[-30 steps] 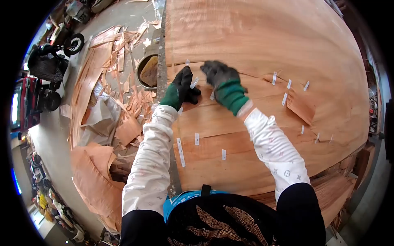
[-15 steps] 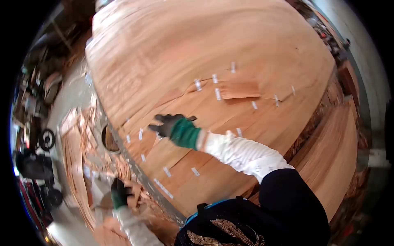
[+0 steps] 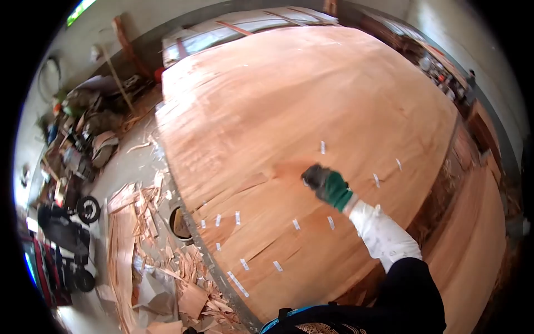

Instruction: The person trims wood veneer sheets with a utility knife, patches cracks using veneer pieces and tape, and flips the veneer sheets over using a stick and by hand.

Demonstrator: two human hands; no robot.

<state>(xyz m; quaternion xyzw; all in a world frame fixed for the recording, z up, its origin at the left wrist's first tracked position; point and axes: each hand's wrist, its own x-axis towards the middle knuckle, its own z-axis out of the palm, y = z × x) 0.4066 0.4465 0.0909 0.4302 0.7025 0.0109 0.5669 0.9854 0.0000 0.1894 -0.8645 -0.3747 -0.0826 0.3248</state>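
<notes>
My right hand [image 3: 328, 187], in a black and green glove with a white sleeve, is over the middle of a large wood veneer sheet [image 3: 239, 133]. Its fingers are closed at the right edge of a small reddish veneer piece [image 3: 286, 168], which is blurred by motion. Short white tape strips lie around it, such as one tape strip [image 3: 322, 147] above the hand and another [image 3: 331, 222] below. A dark bit at the bottom edge may be my left hand [image 3: 191, 330]; its fingers cannot be made out.
Veneer scraps [image 3: 192, 300] litter the floor on the left, beside a round bucket [image 3: 181, 224]. A parked scooter [image 3: 67, 234] stands farther left. More veneer sheets [image 3: 467, 239] lie along the right side. At the back is a covered stack [image 3: 200, 40].
My right hand has moved right across the sheet and its spread fingers have closed. The small veneer piece has shifted left. My left hand has almost left the view as the camera tilted up.
</notes>
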